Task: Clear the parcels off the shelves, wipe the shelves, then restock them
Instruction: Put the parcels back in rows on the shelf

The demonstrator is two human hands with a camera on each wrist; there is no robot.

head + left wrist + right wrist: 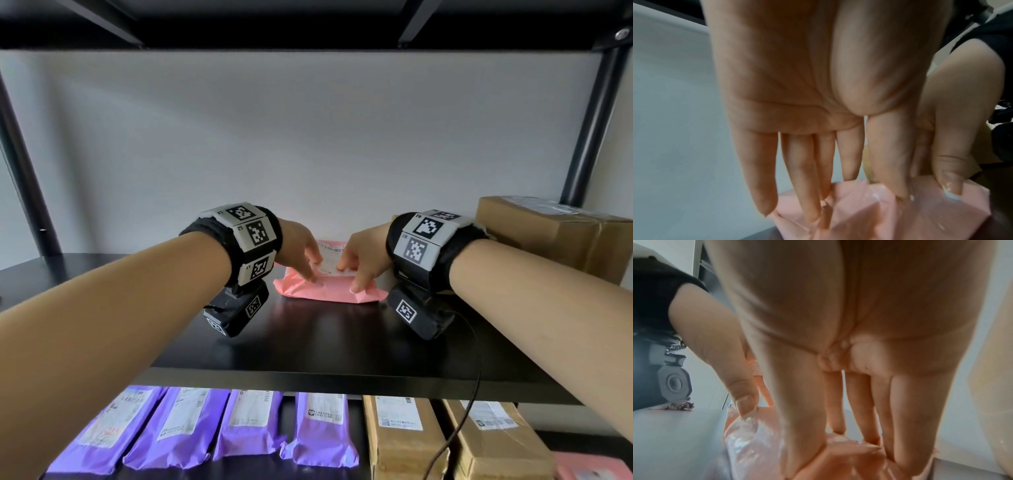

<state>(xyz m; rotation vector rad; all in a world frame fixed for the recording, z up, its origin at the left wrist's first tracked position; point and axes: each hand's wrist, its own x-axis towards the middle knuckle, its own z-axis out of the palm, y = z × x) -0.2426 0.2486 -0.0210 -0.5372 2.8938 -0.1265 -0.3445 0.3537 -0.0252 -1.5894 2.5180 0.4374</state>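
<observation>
Black shelving (308, 342) stood before a pale wall. On it, the left hand (298, 248) laid straight fingers on a crinkly pink plastic mailer (329, 287), and the right hand (363, 260) pressed down likewise, neither gripping. A taped cardboard box (555, 233) sat just right; purple mailers (191, 428) lay below.

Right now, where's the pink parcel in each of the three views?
Head view: pink parcel at the centre, on the black shelf, under both hands.
Left wrist view: pink parcel at bottom centre, below the left hand.
Right wrist view: pink parcel at the bottom, under the right hand.
Shared landmark: the white wall behind.
</observation>
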